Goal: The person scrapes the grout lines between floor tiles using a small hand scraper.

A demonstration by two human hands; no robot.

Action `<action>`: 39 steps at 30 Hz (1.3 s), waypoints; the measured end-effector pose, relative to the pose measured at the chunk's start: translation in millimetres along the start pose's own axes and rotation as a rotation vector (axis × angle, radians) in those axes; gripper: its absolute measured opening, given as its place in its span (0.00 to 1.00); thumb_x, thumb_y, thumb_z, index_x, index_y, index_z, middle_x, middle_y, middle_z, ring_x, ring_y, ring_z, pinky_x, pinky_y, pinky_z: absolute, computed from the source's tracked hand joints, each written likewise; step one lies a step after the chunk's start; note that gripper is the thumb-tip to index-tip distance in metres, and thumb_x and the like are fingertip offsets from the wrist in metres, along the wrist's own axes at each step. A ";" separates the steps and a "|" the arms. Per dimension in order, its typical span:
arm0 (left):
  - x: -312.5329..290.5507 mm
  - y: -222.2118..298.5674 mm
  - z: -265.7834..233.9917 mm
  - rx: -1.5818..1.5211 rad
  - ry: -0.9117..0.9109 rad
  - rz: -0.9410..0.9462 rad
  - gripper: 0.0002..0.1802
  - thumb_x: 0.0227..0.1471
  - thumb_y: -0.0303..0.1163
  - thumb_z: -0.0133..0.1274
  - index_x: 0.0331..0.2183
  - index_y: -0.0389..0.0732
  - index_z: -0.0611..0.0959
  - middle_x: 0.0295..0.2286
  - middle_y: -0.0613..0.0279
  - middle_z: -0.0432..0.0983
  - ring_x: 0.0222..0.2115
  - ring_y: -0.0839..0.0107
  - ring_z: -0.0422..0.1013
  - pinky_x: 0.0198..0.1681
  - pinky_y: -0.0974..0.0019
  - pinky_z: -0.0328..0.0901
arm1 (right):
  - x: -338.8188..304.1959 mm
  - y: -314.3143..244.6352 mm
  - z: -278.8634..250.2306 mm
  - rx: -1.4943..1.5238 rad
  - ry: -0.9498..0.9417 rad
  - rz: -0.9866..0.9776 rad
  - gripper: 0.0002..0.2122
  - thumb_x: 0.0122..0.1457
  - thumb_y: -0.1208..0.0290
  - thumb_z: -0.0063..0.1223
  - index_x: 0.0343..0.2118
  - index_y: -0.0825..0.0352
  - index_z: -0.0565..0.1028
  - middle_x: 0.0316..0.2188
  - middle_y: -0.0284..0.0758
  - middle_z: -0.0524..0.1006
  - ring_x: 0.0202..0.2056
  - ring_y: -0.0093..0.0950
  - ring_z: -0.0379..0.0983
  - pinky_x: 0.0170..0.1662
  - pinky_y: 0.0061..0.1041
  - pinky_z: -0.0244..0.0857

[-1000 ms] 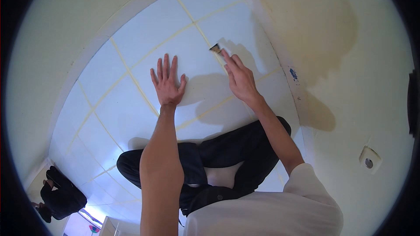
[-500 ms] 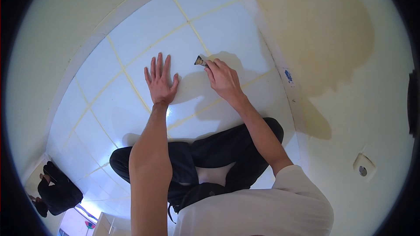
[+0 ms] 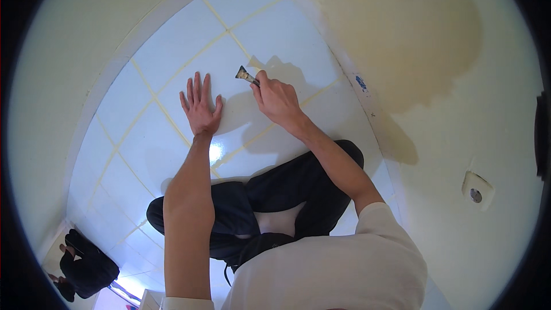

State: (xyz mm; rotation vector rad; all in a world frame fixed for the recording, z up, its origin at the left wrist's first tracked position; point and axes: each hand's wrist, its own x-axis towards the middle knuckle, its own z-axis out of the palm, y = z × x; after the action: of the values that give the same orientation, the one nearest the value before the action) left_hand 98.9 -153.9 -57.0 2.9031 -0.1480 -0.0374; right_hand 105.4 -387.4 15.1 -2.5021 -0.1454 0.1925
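Observation:
My left hand (image 3: 202,113) lies flat on the pale floor tiles (image 3: 201,34), fingers spread, with nothing in it. To its right, my right hand (image 3: 276,99) is closed around the handle of a small scraper (image 3: 243,73). The scraper's flared, dark-edged blade points to the upper left, and most of its handle is hidden in my fist. I cannot tell whether the blade touches the tile. Yellowish grout lines (image 3: 227,30) run between the tiles around both hands.
A wall with a light skirting (image 3: 338,63) rises on the right and carries a square fitting (image 3: 476,194). Another wall (image 3: 74,51) stands on the left. My crossed legs (image 3: 287,192) are below my hands. Another person (image 3: 89,267) in dark clothes crouches at the lower left.
The head view has shifted slightly. My right hand with the scraper appears farther left and its blade is turned more fully into view. My left hand stays flat on the tile.

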 end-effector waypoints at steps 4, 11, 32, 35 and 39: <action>0.7 -0.2 0.9 0.026 0.005 0.003 0.38 0.60 0.48 0.48 0.69 0.60 0.60 0.71 0.71 0.46 0.72 0.64 0.40 0.74 0.45 0.30 | -2.3 4.3 8.6 -0.058 0.019 -0.069 0.10 0.67 0.64 0.50 0.38 0.67 0.69 0.18 0.42 0.77 0.22 0.43 0.77 0.25 0.45 0.69; -2.5 -0.1 2.2 -0.001 0.015 0.007 0.37 0.61 0.49 0.47 0.69 0.60 0.61 0.71 0.70 0.46 0.72 0.64 0.40 0.74 0.44 0.31 | 7.0 21.1 -3.8 -0.066 -0.030 0.036 0.11 0.66 0.64 0.49 0.38 0.69 0.71 0.19 0.43 0.79 0.25 0.45 0.79 0.30 0.47 0.71; -0.9 -0.6 4.4 0.015 0.009 -0.006 0.37 0.60 0.50 0.47 0.68 0.62 0.61 0.71 0.72 0.46 0.72 0.65 0.40 0.74 0.44 0.31 | 13.6 36.0 15.8 -0.030 -0.036 0.111 0.14 0.66 0.60 0.50 0.38 0.69 0.70 0.19 0.44 0.79 0.23 0.48 0.78 0.30 0.47 0.71; 0.1 0.6 4.3 0.000 0.006 -0.005 0.37 0.60 0.50 0.47 0.68 0.62 0.61 0.71 0.72 0.46 0.72 0.65 0.40 0.74 0.44 0.31 | 14.7 40.3 17.3 -0.019 -0.020 0.147 0.14 0.66 0.60 0.50 0.37 0.68 0.70 0.21 0.43 0.80 0.25 0.47 0.79 0.31 0.47 0.70; -0.8 -2.0 2.7 -0.005 0.024 0.000 0.37 0.59 0.48 0.48 0.68 0.61 0.62 0.71 0.70 0.48 0.72 0.63 0.42 0.74 0.45 0.32 | 19.9 35.0 12.5 0.193 -0.036 0.273 0.13 0.66 0.60 0.51 0.36 0.68 0.71 0.21 0.42 0.79 0.26 0.46 0.78 0.32 0.47 0.70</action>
State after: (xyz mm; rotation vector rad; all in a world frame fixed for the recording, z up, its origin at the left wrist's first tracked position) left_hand 98.1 -152.5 -60.0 2.8975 -0.1435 -0.0024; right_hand 124.8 -405.3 -17.7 -2.3190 0.1929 0.3467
